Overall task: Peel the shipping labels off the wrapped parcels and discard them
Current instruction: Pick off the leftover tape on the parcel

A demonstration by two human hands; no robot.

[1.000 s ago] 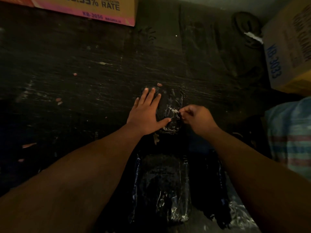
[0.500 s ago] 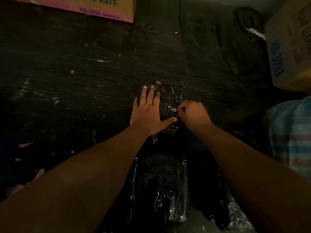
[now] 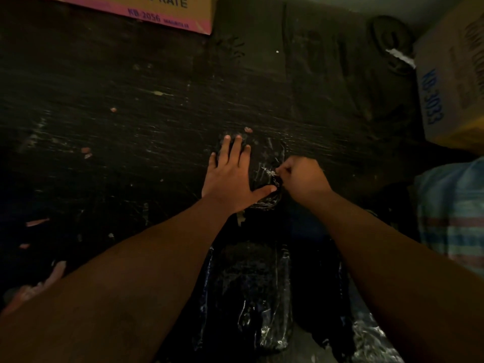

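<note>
Dim light, detail limited. A small parcel [image 3: 264, 174] wrapped in black plastic lies on the dark, scuffed table [image 3: 131, 132], near the middle of the view. The left hand [image 3: 230, 176] lies flat on the parcel's left part, fingers straight and spread, thumb stretched across its near edge; it presses the parcel down and grips nothing. The right hand [image 3: 303, 179] is at the parcel's right side, its fingers curled tight, their tips pinching at a pale, crinkled patch [image 3: 269, 174] on the wrap. That patch is probably the shipping label or its remnant, though it is too small and dark to say for certain. Step in hand, as judged: lifting the label's edge on this parcel while the other hand braces it. Next move likely calls for a firm pinch on the freed edge and a steady pull away from the holding hand, the parcel kept pinned. A larger black-wrapped parcel [image 3: 251, 292] lies nearer the person, between the forearms. Cardboard boxes [image 3: 450, 82] stand at the far edges.
</note>
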